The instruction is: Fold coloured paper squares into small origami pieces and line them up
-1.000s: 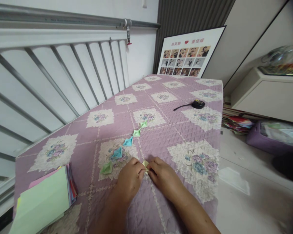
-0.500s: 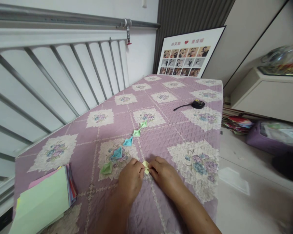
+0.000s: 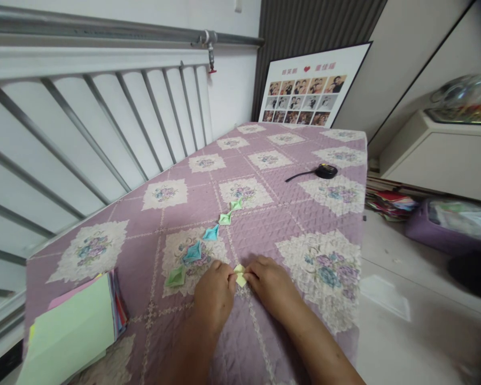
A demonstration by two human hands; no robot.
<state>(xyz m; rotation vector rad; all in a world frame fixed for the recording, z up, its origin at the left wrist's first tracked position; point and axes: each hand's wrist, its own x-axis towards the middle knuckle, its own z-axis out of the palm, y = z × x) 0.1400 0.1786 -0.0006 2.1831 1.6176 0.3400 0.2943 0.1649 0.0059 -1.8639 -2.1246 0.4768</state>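
Note:
A small folded yellow paper point(image 3: 240, 278) is pinched between both hands near the middle of the bed-like quilted surface. My left hand point(image 3: 215, 291) grips its left corner with thumb and fingers closed. On the opposite corner, my right hand point(image 3: 270, 283) holds it the same way. Left of the hands lies a folded green paper piece point(image 3: 176, 276). Beyond it, a blue piece point(image 3: 193, 251), a smaller blue piece point(image 3: 211, 232) and two light green pieces point(image 3: 225, 218) form a diagonal row.
A stack of coloured paper point(image 3: 74, 326) lies at the left front. A black tape measure point(image 3: 326, 171) rests at the back right. Behind stand a white radiator point(image 3: 104, 128) and a photo board point(image 3: 308, 88). A purple basket point(image 3: 436, 230) is on the right.
Both hands keep their pinch on the yellow paper. Its middle crease looks slightly more opened, and the fingers have shifted a little outward.

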